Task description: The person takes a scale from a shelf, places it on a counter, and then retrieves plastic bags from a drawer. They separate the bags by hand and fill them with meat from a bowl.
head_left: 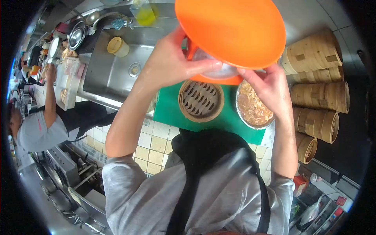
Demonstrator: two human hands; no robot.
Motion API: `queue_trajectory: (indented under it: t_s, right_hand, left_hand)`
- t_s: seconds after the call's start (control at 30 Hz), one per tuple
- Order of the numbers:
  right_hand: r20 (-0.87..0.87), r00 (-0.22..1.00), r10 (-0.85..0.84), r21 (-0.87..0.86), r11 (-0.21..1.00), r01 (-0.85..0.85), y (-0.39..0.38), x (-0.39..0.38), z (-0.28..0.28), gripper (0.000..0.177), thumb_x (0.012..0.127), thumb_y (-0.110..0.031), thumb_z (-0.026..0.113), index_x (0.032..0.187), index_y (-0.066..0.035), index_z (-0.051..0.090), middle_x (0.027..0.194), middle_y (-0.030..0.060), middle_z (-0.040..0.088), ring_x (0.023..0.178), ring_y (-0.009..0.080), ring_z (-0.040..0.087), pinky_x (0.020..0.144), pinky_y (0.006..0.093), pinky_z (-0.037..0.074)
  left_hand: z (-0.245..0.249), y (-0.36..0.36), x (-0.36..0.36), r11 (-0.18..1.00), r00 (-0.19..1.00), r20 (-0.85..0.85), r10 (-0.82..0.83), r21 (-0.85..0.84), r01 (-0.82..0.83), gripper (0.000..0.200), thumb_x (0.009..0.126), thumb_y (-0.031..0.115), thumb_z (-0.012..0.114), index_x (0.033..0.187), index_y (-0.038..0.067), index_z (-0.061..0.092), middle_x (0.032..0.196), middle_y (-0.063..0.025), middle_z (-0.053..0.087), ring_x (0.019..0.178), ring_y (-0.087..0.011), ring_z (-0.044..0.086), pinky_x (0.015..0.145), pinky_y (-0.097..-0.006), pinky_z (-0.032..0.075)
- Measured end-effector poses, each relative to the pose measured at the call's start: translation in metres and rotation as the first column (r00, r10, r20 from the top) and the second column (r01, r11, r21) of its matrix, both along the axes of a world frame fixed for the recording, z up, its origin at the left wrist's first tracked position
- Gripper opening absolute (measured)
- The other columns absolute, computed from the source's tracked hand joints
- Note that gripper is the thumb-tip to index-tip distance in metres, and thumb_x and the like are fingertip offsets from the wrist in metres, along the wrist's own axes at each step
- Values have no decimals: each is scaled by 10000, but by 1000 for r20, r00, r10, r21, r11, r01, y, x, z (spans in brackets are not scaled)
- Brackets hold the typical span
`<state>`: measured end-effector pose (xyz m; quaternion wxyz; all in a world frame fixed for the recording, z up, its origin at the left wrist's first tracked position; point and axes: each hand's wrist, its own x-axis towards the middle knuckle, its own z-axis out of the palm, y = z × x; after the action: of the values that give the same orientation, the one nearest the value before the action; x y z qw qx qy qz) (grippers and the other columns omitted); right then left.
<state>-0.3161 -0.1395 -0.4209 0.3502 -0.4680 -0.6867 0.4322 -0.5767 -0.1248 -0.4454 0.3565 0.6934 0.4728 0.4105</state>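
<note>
My left hand (pixel 172 58) and my right hand (pixel 270 86) grip an orange round piece (pixel 231 29), a plate or lid, tilted up toward me. Beneath it, between my thumbs, shows something whitish and translucent (pixel 213 70) that I cannot make out, with a second orange edge (pixel 219 80) below. Under my hands, a round bamboo steamer (pixel 201 101) with a slotted base stands on a green board (pixel 168 105). By my right wrist is a metal bowl (pixel 256 127) of brownish shredded food (pixel 254 103), partly covered by that hand.
Stacked bamboo steamers (pixel 315 96) stand along the right. To the left is a steel sink (pixel 100 74) holding a yellowish container (pixel 118 47); a jug of yellow liquid (pixel 144 13) stands behind it. A co-worker (pixel 39 129) reaches toward a white tray (pixel 72 98) at far left.
</note>
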Motion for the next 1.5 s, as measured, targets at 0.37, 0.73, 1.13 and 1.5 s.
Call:
queue_trajectory:
  t_s: [0.37, 0.73, 1.13, 1.5]
  right_hand:
    - [241, 967, 88, 64, 992, -106, -85, 12, -42, 269, 891, -163, 755, 1115, -22, 702, 894, 164, 716, 768, 277, 730, 712, 381, 575]
    - [285, 940, 187, 32, 978, -204, -95, 8, -67, 427, 893, -199, 772, 1249, -22, 616, 1123, 197, 673, 949, 334, 696, 772, 410, 574]
    - [71, 970, 234, -155, 963, -221, -100, 0, -113, 902, 783, -205, 888, 1496, -16, 369, 1503, 186, 427, 1390, 337, 445, 1120, 442, 420]
    - [83, 977, 198, -43, 980, -195, -61, -19, -113, 868, 782, -195, 890, 1469, -10, 392, 1449, 192, 493, 1375, 309, 474, 1144, 428, 397]
  left_hand:
    - [-62, -113, 1, 996, 996, 2, 88, -4, -88, 703, 747, 266, 900, 1314, 16, 568, 1130, -102, 716, 951, -185, 699, 814, -321, 557]
    - [-93, -140, -14, 993, 999, 41, 18, -117, -13, 893, 713, 289, 921, 1435, 25, 467, 1373, -147, 595, 1270, -275, 578, 1101, -419, 413]
    - [-199, -145, 39, 989, 982, 119, 145, -60, -138, 1057, 639, 337, 987, 1468, 28, 409, 1489, -164, 455, 1342, -303, 500, 1088, -441, 447]
    - [-190, -105, 32, 988, 915, 374, 153, -35, -151, 1076, 665, 310, 975, 1502, 36, 357, 1469, -151, 485, 1341, -286, 512, 1090, -422, 458]
